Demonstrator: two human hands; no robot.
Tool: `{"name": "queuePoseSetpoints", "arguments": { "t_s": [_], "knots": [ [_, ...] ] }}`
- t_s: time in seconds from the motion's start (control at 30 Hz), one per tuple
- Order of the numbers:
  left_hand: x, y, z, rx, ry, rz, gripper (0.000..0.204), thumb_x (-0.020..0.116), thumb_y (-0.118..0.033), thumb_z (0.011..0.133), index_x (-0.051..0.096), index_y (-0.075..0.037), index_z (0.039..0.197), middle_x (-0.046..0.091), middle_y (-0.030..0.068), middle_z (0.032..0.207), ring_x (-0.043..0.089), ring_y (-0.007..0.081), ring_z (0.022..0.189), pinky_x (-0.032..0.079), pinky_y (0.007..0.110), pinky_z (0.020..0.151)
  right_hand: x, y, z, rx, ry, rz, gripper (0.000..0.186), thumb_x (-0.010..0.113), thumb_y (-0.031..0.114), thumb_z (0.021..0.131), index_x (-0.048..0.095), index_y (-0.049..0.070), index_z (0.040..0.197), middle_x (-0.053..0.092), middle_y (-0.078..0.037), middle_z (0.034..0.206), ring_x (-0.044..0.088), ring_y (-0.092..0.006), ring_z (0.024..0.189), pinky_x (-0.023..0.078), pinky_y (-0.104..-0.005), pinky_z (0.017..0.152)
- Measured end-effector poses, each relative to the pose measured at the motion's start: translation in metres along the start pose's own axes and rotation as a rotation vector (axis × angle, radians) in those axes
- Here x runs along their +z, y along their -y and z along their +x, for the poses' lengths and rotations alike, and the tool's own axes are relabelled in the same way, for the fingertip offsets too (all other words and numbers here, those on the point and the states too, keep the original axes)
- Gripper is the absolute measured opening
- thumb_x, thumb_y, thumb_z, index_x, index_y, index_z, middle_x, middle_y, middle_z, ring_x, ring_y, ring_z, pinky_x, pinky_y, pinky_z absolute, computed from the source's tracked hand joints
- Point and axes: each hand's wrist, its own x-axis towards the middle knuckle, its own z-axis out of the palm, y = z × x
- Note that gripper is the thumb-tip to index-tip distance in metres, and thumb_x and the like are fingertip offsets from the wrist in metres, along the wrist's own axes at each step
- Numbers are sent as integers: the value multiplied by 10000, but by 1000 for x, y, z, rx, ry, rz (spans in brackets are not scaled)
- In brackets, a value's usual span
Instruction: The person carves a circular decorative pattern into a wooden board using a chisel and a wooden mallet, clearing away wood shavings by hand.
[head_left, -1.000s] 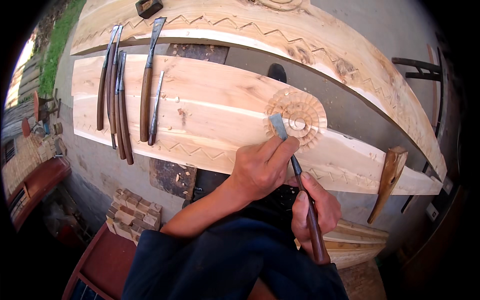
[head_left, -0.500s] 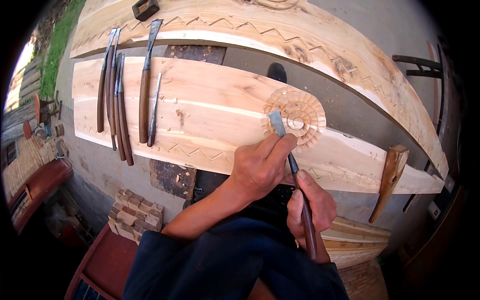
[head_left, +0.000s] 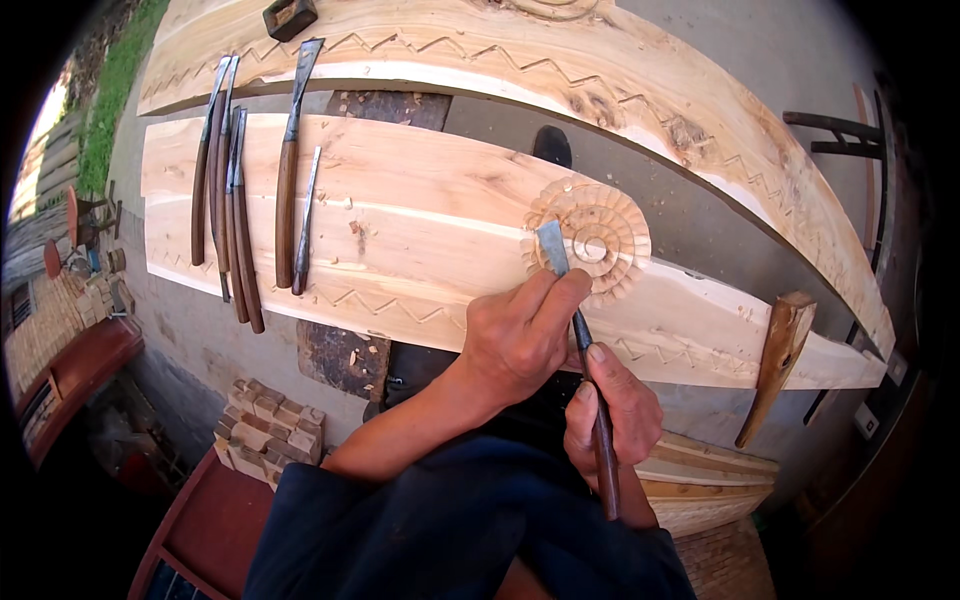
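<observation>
A wood chisel (head_left: 581, 330) with a flat steel blade and dark wooden handle is held in both hands. My left hand (head_left: 525, 320) closes round the blade's lower part, its fingertips just behind the cutting end. Lower down, my right hand (head_left: 615, 415) wraps the handle, thumb along it. The blade's tip rests against the left side of a carved round spiral rosette (head_left: 610, 225). That rosette is cut into a long pale wooden board (head_left: 420, 180), which also bears a zigzag line along its near edge.
Several chisels (head_left: 240, 230) lie across the board's left part, among wood chips. A wooden mallet (head_left: 778, 365) lies over its right end. Beyond is a second curved board (head_left: 640, 110) with a dark block (head_left: 290, 18) on it. Stacked wood blocks (head_left: 268, 430) stand at lower left.
My right hand and the chisel's handle end have swung slightly left, so the chisel stands a little steeper in the picture. The tip stays at the rosette's left side.
</observation>
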Motion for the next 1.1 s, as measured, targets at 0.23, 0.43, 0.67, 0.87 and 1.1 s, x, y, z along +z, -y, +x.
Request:
{"name": "queuePoseSetpoints", "arguments": {
  "t_s": [0.23,0.43,0.67,0.87,1.1],
  "knots": [
    [3,3,13,-60,-33,-22,325,716,94,825,738,-56,1112,651,91,777,656,283,603,500,400,520,12,-3,8,-16,-27,-58,279,707,58,979,728,-139,1175,788,-284,965,798,-383,765,662,-409,692],
    [-3,3,7,2,44,-74,318,720,91,819,743,-54,1101,665,88,760,662,279,584,514,396,522,-5,4,6,19,-8,-54,298,699,58,957,730,-166,1151,786,-285,932,798,-381,746,665,-410,688],
    [-2,6,4,1,13,-78,339,716,96,809,746,-40,1118,689,86,772,671,285,586,522,391,529,-6,7,12,14,34,-27,291,703,46,956,730,-160,1160,787,-283,950,802,-383,762,664,-407,685],
    [-2,8,6,-4,12,-95,335,693,104,831,745,-45,1127,691,95,778,680,290,604,521,391,530,-2,10,11,32,24,-38,285,710,24,953,726,-155,1174,786,-282,967,800,-375,770,661,-402,686],
    [-3,8,8,-25,19,-101,304,681,109,856,745,-45,1111,700,105,790,696,290,624,526,383,540,2,10,7,8,35,-68,292,683,34,972,717,-152,1194,785,-294,1018,807,-391,823,667,-418,730]
  ]
}}
